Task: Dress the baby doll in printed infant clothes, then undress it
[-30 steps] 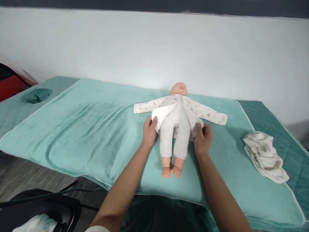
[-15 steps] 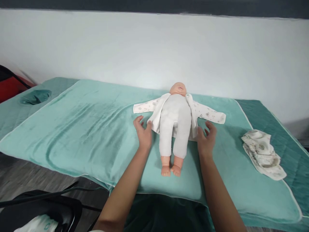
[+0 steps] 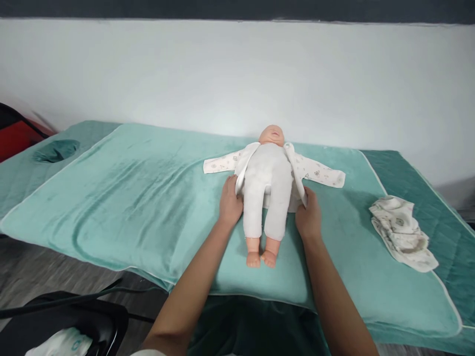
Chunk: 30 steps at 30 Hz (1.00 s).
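Note:
A baby doll with a white cloth body lies on its back, head toward the wall and bare feet toward me. Beneath it spreads an open white baby shirt with a small print, its sleeves stretched out to both sides. My left hand is closed on the shirt's front edge at the left, beside the doll's hip. On the other side, my right hand grips the right front panel near its lower corner. The fingertips of both hands are partly hidden by the cloth.
A green velvet cover lies over the bed against a white wall. Folded printed baby clothing rests at the right. At the far left the bed has a face hole. A black chair holding a white package stands below left.
Both hands have moved inward toward the doll and closed on the shirt's two front panels. The left panel's lower part is drawn in closer to the doll.

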Motion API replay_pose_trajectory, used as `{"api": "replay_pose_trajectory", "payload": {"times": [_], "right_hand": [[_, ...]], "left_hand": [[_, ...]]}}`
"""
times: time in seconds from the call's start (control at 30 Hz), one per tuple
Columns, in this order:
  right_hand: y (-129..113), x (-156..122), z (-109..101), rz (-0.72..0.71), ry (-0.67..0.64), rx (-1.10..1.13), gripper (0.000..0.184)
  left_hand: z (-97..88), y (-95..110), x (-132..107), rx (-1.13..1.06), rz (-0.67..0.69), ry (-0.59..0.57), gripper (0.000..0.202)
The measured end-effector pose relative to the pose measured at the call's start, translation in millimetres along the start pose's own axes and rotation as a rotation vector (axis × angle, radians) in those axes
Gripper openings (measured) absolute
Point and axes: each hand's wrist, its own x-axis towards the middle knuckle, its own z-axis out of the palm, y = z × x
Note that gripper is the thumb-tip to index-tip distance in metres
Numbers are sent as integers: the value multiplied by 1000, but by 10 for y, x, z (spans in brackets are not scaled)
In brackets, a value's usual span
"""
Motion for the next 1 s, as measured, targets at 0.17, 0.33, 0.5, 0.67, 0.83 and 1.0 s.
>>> {"api": "replay_pose_trajectory", "payload": {"times": [0.17, 0.33, 0.5, 0.67, 0.83, 1.0], "right_hand": [[-6, 0, -52, -6, 76, 44, 61], [9, 12, -57, 18, 75, 57, 67], [-16, -3, -56, 16, 93, 63, 68], [60, -94, -114, -39, 85, 75, 62], [309, -106, -664, -298, 158, -296, 48], [648, -50, -1567, -180, 328, -767, 62]], "left_hand": [[-58, 56, -44, -46, -82, -10, 74], [-142, 132, -94, -133, -40, 4, 69], [-169, 175, -117, -168, 16, 15, 70], [-158, 188, -132, -144, 30, 45, 61], [-186, 242, -192, -56, 195, 27, 41], [-235, 303, -290, -49, 275, 11, 34]]}}
